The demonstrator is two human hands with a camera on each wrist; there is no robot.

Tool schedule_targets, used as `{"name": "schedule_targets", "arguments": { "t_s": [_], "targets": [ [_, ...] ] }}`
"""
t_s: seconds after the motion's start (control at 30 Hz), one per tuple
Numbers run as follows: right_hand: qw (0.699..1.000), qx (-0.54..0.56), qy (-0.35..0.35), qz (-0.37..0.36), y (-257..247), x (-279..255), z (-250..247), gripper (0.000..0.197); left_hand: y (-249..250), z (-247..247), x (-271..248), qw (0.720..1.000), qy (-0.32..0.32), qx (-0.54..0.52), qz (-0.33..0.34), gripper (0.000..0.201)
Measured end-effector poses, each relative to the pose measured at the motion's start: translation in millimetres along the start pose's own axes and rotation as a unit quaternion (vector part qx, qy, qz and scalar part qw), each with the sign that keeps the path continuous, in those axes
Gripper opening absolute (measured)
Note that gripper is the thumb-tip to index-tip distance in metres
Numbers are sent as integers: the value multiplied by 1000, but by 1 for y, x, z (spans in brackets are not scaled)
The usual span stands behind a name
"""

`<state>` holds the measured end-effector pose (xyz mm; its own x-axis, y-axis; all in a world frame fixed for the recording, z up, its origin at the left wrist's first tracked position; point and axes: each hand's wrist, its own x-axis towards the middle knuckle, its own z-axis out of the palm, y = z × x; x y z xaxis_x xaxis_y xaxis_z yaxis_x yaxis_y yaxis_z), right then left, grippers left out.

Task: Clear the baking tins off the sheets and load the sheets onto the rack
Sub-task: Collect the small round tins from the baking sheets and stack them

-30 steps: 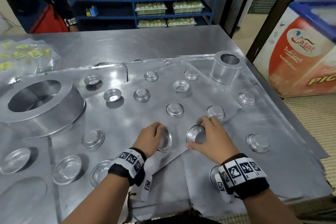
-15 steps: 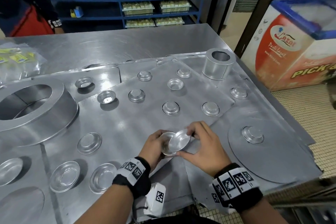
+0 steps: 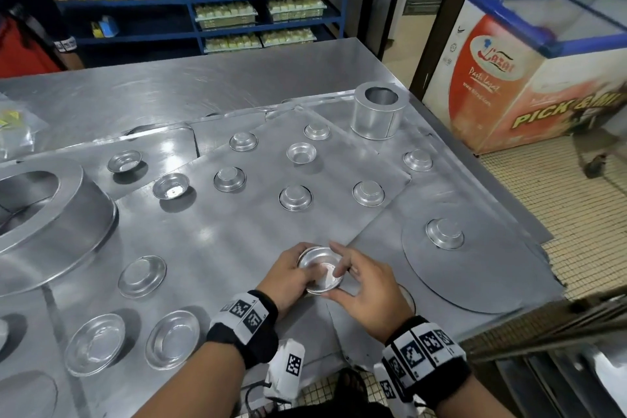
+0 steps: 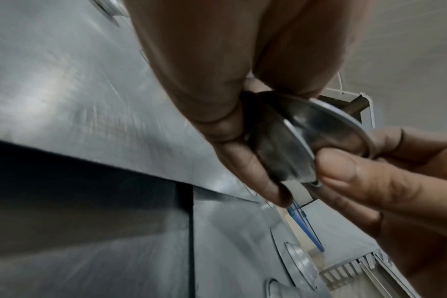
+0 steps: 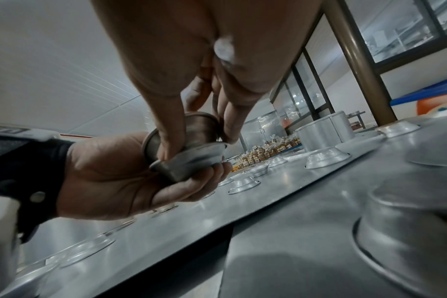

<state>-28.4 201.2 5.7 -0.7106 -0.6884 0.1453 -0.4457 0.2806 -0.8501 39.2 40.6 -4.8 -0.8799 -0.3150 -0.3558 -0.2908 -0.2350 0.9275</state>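
Two small round baking tins [image 3: 320,270] sit one inside the other just above the near edge of the top metal sheet [image 3: 237,234]. My left hand [image 3: 298,268] cups the lower tin [image 5: 191,163] from below. My right hand [image 3: 339,273] pinches the upper tin [image 5: 202,125] by its rim, and its thumb [image 4: 357,177] lies against the tins [image 4: 281,149]. Several more small tins stay scattered on the overlapping sheets, some upside down like one [image 3: 295,197], some upright like another [image 3: 170,186]. Shallow tins [image 3: 173,338] lie at the near left.
A large ring pan [image 3: 68,214] stands at the left and a tall cylindrical tin [image 3: 378,115] at the back right. A round disc [image 3: 492,278] carries one tin [image 3: 444,233] near the table's right edge. A freezer chest [image 3: 509,78], shelves [image 3: 203,7] and another person [image 3: 27,30] are beyond.
My hands lifted one tin each off the sheet and brought them together. The right hand's tin now sits inside the left hand's tin.
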Motion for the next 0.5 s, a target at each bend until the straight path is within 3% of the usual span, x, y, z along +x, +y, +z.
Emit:
{"name": "schedule_targets", "arguments": {
  "t_s": [0.17,0.27,0.37,0.5],
  "targets": [
    [998,-34,-46,37,3,-6,-15,59,-5,10,5,997,-18,71,-7,25],
    [993,-44,-88,68,9,-8,-29,71,-8,17,7,994,-15,109,-4,27],
    [983,-118,-85,109,15,-12,-47,71,-10,21,9,993,-11,120,-2,25],
    [921,-333,-102,177,23,-20,-63,60,-9,25,14,990,-14,137,14,24]
  ]
}}
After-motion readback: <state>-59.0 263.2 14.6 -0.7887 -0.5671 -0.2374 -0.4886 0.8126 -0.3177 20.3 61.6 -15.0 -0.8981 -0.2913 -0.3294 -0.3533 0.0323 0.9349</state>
